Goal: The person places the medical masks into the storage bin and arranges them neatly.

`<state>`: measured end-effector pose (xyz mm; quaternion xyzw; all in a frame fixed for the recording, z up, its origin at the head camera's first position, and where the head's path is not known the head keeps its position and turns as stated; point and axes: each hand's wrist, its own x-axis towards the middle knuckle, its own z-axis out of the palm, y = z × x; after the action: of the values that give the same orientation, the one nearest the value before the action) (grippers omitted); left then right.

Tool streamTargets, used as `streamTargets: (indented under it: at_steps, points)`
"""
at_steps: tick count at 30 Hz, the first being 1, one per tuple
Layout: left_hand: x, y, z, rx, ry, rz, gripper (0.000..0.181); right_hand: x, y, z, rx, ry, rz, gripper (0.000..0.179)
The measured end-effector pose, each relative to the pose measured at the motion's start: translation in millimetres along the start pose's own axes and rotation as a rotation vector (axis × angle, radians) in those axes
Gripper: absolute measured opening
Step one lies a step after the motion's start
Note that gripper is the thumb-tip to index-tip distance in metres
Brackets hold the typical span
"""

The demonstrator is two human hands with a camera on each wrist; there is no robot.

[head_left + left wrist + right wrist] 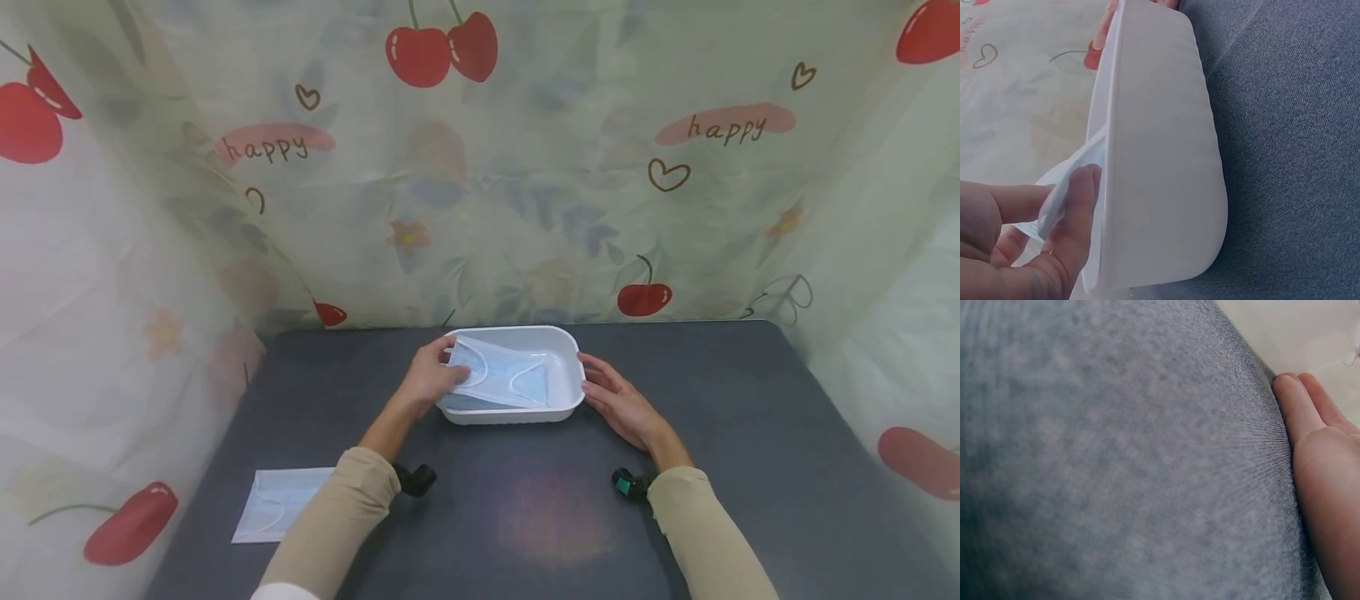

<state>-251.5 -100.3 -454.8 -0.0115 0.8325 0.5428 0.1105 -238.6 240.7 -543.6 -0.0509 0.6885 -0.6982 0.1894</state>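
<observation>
A pale blue face mask point(510, 375) with white ear loops lies slanted over the inside of a white plastic tray point(562, 408). My left hand point(433, 375) pinches the mask's left end between thumb and fingers, at the tray's left rim. In the left wrist view the pinched mask point(1063, 181) is bent beside the tray wall point(1160, 150). Below the held mask shows another blue layer; whether it is a separate mask I cannot tell. My right hand point(621, 402) rests its extended fingers against the tray's right side; the right wrist view shows only part of this hand point(1322, 450).
A second face mask point(277, 500) lies flat on the dark grey table point(540, 492) at the front left, partly covered by my left forearm. A printed curtain point(525, 208) hangs behind the table and along both sides. The tray stands close to the table's back edge.
</observation>
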Motion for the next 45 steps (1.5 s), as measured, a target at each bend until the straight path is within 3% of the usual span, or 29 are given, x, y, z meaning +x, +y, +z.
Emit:
streamTargets:
  at_steps: [4, 10, 13, 22, 31, 37, 45]
  points:
    - [-3.1, 0.0, -0.7, 0.090, 0.021, 0.017, 0.046, -0.2, 1, 1, 0.000, -0.003, 0.002, 0.066]
    - [-4.5, -1.2, -0.2, 0.278, 0.081, 0.104, 0.048, 0.1, 1, 2, 0.002, -0.013, 0.002, 0.066]
    - [-5.5, -0.5, -1.6, 0.313, 0.106, 0.136, 0.043, 0.1, 0, 1, 0.005, -0.016, -0.002, 0.067]
    - [-6.5, -0.7, -10.9, 0.261, 0.176, 0.170, 0.041, -0.9, -2, 3, 0.008, -0.005, 0.008, 0.066]
    - [-13.0, 0.1, -26.3, 0.161, 0.198, 0.120, 0.038, -0.1, -2, 2, 0.016, -0.011, 0.005, 0.067]
    - [-19.1, -7.5, -38.4, 0.151, 0.223, 0.167, 0.038, -0.4, -1, 1, 0.022, -0.016, -0.003, 0.067]
    - [-29.7, -20.8, -52.6, 0.110, 0.198, 0.245, 0.043, -1.4, 0, -1, 0.017, -0.010, 0.000, 0.068]
